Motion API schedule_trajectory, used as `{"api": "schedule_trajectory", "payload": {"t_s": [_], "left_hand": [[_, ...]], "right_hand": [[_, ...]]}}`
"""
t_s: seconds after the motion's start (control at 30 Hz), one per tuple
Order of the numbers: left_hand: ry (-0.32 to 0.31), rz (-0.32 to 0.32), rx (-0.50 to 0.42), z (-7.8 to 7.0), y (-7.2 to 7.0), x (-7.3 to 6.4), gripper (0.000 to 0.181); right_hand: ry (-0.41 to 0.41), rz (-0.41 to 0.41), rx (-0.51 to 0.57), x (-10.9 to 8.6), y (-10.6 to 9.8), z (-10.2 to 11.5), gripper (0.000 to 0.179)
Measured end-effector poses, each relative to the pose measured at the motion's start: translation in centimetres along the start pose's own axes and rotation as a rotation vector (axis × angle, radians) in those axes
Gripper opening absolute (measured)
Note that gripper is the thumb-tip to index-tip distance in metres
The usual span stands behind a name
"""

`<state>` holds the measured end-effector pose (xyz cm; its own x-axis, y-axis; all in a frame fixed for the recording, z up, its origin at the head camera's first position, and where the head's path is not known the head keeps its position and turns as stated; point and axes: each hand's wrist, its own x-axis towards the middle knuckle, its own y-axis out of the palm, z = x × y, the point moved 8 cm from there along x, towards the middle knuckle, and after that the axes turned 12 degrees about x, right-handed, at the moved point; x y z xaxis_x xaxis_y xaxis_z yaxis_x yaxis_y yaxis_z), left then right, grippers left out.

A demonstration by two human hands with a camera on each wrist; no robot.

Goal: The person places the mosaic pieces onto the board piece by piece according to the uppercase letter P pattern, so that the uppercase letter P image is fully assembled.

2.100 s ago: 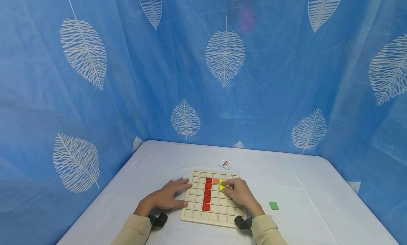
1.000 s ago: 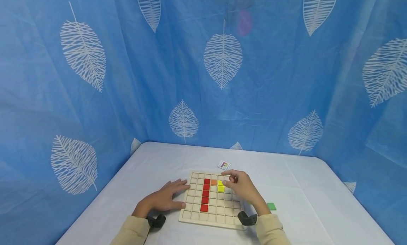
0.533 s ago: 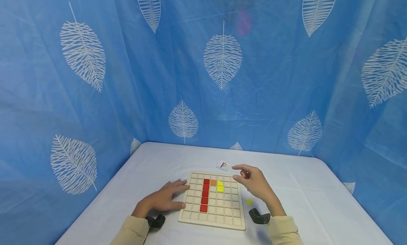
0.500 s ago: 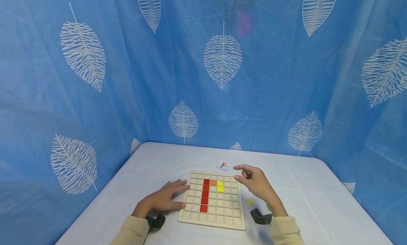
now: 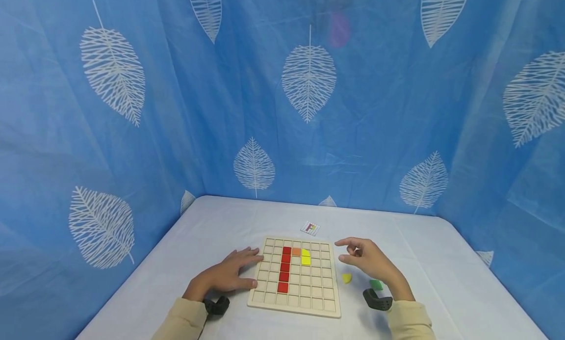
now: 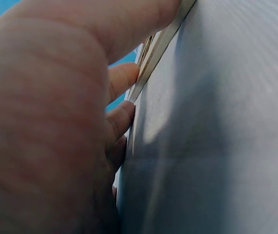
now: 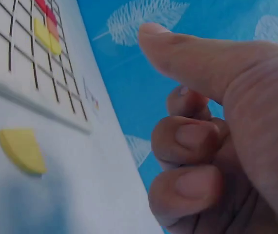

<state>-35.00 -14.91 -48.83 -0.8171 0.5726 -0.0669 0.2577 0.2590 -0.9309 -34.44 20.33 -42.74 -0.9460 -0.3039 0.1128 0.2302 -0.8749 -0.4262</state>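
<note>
My left hand [image 5: 231, 271] lies spread, fingertips and thumb at the left edge of the wooden grid board [image 5: 304, 293]. On the board is a column of several red square tiles [image 5: 284, 268], with an orange tile [image 5: 296, 252] to its right. Beside that sit a yellow quarter-round tile [image 5: 305, 253] and a yellow square tile [image 5: 306, 261]. My right hand [image 5: 368, 259] hovers right of the board, thumb and index finger apart, other fingers loosely curled around nothing. Below it on the tablecloth lie a loose yellow quarter-round tile [image 7: 24, 148] and a green tile [image 5: 376, 284].
A small pattern card [image 5: 310, 228] printed with a coloured grid lies behind the board. White cloth [image 5: 423, 271] covers the table, and a blue leaf-print curtain [image 5: 362, 143] encloses it at the back and sides.
My right hand has let go of the yellow tile on the board and moved right, off the board. The loose yellow tile has come into view. My left hand stays put.
</note>
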Motion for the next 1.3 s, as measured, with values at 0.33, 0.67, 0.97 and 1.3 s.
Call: {"api": "schedule_trajectory", "payload": {"t_s": [0.33,0.67,0.97,1.3], "left_hand": [[-0.009,-0.001,-0.005,-0.1,0.0,0.0,0.078],[-0.005,-0.014,0.006,0.1,-0.2,0.0,0.077],[0.007,-0.013,-0.003,-0.1,-0.1,0.2,0.077],[-0.003,-0.001,-0.002,0.1,0.1,0.1,0.077]], "right_hand": [[0.071,0.152,0.011,-0.8,0.0,-3.4,0.030],[0.098,0.190,0.060,-0.9,0.6,-4.9,0.037],[0.145,0.168,-0.011,-1.0,0.7,-5.1,0.036],[0.141,0.192,0.014,-1.0,0.9,-5.5,0.033]]}}
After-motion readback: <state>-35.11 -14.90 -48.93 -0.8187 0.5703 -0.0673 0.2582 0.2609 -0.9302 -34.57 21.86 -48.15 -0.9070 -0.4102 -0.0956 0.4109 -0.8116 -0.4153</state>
